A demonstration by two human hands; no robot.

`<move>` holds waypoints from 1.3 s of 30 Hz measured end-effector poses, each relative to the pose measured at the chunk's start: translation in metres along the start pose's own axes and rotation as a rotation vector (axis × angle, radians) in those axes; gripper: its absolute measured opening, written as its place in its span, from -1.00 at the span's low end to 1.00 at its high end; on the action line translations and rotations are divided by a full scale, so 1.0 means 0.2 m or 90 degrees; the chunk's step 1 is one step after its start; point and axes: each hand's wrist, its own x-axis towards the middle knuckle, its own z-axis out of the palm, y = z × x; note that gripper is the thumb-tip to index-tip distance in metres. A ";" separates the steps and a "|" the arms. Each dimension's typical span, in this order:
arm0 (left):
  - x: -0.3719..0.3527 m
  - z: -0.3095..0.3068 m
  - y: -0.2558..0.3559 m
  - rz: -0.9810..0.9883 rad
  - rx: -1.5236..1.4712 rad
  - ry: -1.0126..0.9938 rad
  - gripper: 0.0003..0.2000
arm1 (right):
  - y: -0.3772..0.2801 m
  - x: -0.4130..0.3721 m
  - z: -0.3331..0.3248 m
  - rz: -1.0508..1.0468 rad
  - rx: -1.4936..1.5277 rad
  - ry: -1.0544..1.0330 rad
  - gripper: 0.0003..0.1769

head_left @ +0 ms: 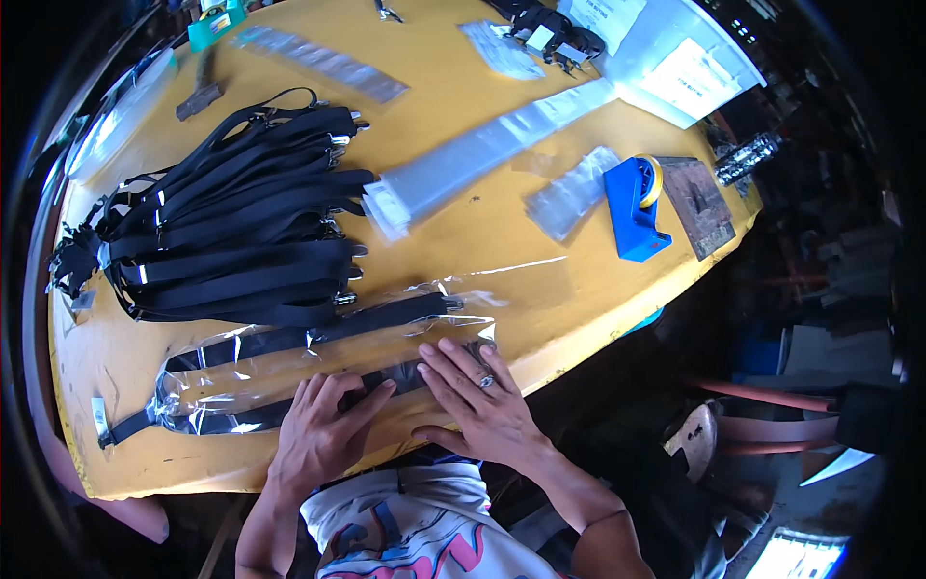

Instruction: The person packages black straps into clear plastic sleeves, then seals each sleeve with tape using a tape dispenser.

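Note:
A pair of black suspenders (381, 318) lies inside a clear plastic sleeve (280, 376) along the table's near edge, its metal clip at the right and one strap end poking out at the left. My left hand (326, 425) has its fingers bent over the lower strap, which shows between thumb and fingers. Flat on the sleeve's right end rests my right hand (480, 400), fingers stretched out and a ring on one. It covers part of the strap. Just beyond lies a big bundle of black suspenders (241, 222), their metal clips pointing right.
On the yellow table (511, 338) are a stack of long clear sleeves (482, 150), smaller plastic bags (574, 193), a blue tape dispenser (632, 212) and a dark metal plate (696, 207). A white bin (680, 63) stands at the back right, a hammer (201, 96) at the back left.

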 end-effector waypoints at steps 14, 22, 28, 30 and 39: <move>-0.04 0.02 -0.02 -0.033 -0.063 0.061 -0.35 | 0.04 -0.03 0.05 -0.039 -0.016 -0.040 -0.07; -0.02 -0.02 0.01 -0.049 -0.059 -0.013 -0.33 | 0.05 -0.03 0.05 -0.035 -0.034 -0.043 -0.11; -0.01 -0.02 0.01 -0.054 -0.048 -0.039 -0.32 | 0.05 -0.03 0.05 -0.039 -0.027 -0.036 -0.07; -0.01 -0.01 -0.01 -0.025 -0.010 -0.042 -0.28 | 0.05 -0.03 0.05 -0.039 -0.044 -0.030 -0.07; 0.00 -0.01 0.01 -0.041 -0.006 -0.039 -0.24 | 0.06 -0.04 0.01 -0.022 0.003 -0.004 -0.06</move>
